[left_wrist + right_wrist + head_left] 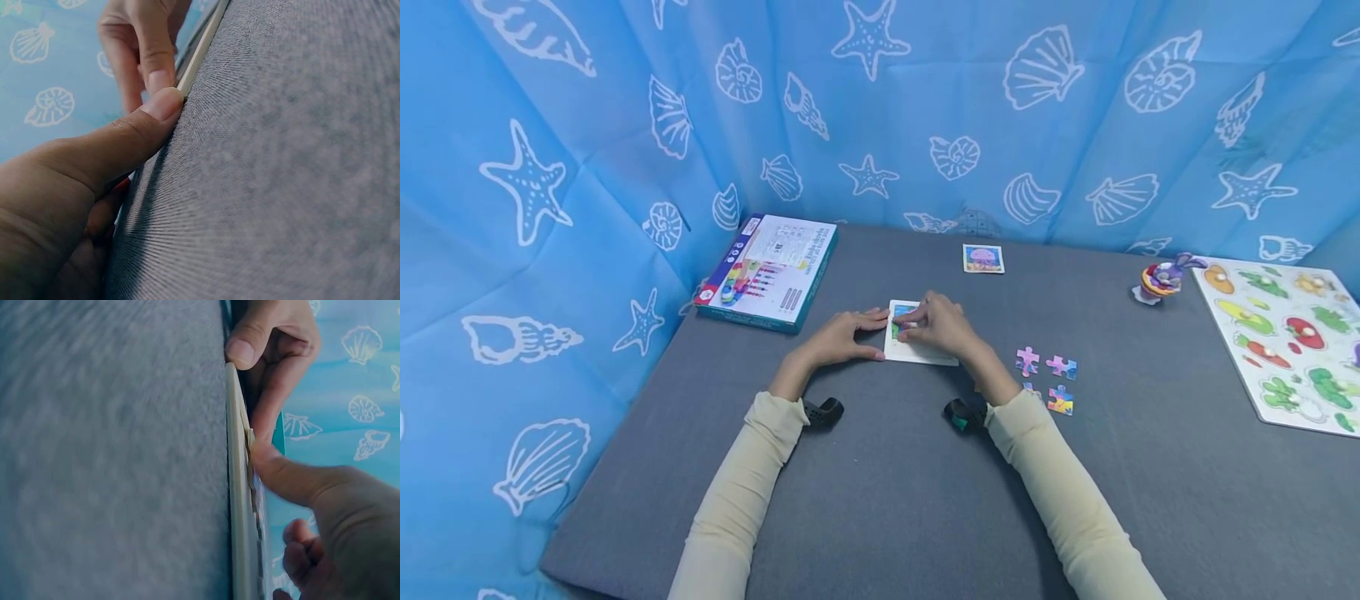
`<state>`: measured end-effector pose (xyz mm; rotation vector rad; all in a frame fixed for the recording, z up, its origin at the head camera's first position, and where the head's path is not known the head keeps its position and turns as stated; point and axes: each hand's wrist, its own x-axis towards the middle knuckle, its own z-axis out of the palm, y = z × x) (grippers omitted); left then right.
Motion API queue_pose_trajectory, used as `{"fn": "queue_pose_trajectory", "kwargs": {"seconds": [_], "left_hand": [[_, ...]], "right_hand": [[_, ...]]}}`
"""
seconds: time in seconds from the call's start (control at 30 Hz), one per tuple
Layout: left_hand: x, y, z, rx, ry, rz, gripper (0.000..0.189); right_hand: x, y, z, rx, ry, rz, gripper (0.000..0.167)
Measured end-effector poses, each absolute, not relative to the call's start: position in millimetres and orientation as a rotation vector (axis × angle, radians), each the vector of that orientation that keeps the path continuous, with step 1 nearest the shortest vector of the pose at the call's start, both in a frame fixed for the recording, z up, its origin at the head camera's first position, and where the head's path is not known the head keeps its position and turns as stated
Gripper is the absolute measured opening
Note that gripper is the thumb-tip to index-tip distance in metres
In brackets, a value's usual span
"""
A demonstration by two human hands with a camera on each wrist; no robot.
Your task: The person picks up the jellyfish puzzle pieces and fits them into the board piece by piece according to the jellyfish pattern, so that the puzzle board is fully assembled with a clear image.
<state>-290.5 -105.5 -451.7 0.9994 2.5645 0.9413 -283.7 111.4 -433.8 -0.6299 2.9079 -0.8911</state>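
Against my spread left hand (842,337) the puzzle tray (910,355) wants steadying; my right hand (944,325) pinches a jigsaw piece (251,437), best pressed level.

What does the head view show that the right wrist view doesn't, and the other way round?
Only the head view: loose puzzle pieces lying on the grey table, a small picture card, a toy figure and a vegetable board. Only the right wrist view: the white puzzle frame seen edge-on, with one thin piece jutting up above it. Both: the left hand and right hand at that frame, the grey table, and the blue shell-patterned curtain.
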Motion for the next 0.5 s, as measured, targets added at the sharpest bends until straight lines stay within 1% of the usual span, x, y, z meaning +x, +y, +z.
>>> {"fn": "queue_pose_trajectory", "kwargs": {"seconds": [0.23, 0.5], "left_hand": [[-289.8, -105.4, -452.3, 0.992, 2.571, 0.944, 0.066], [-290.4, -105.4, -453.4, 0.983, 2.572, 0.957, 0.065]], "right_hand": [[-282.1, 111.3, -435.7, -0.605, 2.954, -0.793, 0.031], [-286.8, 109.0, -435.4, -0.472, 2.940, -0.844, 0.029]]}}
